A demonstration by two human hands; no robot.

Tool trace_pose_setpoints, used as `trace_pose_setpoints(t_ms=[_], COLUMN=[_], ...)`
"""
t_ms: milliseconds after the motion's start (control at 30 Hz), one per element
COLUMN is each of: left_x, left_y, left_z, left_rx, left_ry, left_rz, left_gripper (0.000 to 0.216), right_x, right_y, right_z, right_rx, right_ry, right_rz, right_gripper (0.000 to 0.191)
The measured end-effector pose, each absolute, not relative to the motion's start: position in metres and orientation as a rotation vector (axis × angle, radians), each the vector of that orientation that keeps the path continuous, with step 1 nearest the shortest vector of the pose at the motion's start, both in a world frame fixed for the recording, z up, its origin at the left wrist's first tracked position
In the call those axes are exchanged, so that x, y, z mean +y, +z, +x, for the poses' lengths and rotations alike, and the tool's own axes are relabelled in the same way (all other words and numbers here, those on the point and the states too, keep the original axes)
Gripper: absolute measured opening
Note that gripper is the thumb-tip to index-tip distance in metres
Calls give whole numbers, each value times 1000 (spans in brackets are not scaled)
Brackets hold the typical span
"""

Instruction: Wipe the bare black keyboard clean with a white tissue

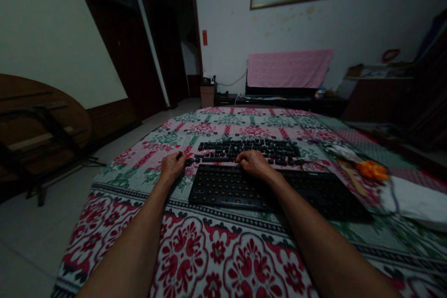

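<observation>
A black keyboard base (223, 188), stripped of its keycaps, lies on the patterned cloth in front of me, its rows of small studs showing. Behind it, loose black keycaps (244, 146) are laid out in rows, with a long space bar (217, 159) in the nearest row. My left hand (172, 165) is beyond the base's left corner, thumb and finger closed on a small black piece that looks like a keycap (179, 154). Over the back edge of the base, my right hand (254, 163) has curled fingers at the space bar's right end; what they hold is hidden.
On the right lie orange items (373, 170), a white bag (415, 198) and a cable. The patterned cloth (206, 242) covers the surface under everything. A folded round table (42, 116) leans at the left wall. A pink towel (289, 69) hangs at the back.
</observation>
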State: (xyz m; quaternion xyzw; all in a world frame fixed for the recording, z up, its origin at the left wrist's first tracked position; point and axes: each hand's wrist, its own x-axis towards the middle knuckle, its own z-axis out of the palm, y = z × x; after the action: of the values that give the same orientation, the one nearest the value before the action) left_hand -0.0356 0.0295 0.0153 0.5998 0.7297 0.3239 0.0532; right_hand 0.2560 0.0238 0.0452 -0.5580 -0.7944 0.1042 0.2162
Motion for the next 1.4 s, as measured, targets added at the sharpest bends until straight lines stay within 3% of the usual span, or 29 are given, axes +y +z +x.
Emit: trace_pose_setpoints(t_ms=[333, 500, 633, 767, 900, 1167, 1400], left_x=[24, 7, -17, -40, -54, -61, -41], left_y=[31, 65, 80, 78, 74, 61, 66], left_z=[-26, 2, 43, 79, 101, 130, 117], left_rx=[2282, 2113, 2004, 1856, 1831, 1703, 1460], left_ry=[862, 640, 579, 446, 421, 589, 759], left_rz=[1881, 2149, 2362, 2626, 2694, 2676, 2652], left_gripper=[39, 56, 51, 54, 55, 34, 34], right_x=[20, 11, -2, -21, -36, -38, -36], right_y=[46, 42, 40, 49, 59, 51, 52], right_z=[258, 265, 279, 293, 305, 313, 310], right_rx=[-2213, -2172, -1987, -1834, -1759, -1568, -1522], right_ry=[281, 328, 584, 1042, 1247, 1110, 996], right_rz=[-1514, -1380, -1207, -1039, -1005, -1090, -1152], right_gripper=[29, 30, 31, 48, 38, 33, 30])
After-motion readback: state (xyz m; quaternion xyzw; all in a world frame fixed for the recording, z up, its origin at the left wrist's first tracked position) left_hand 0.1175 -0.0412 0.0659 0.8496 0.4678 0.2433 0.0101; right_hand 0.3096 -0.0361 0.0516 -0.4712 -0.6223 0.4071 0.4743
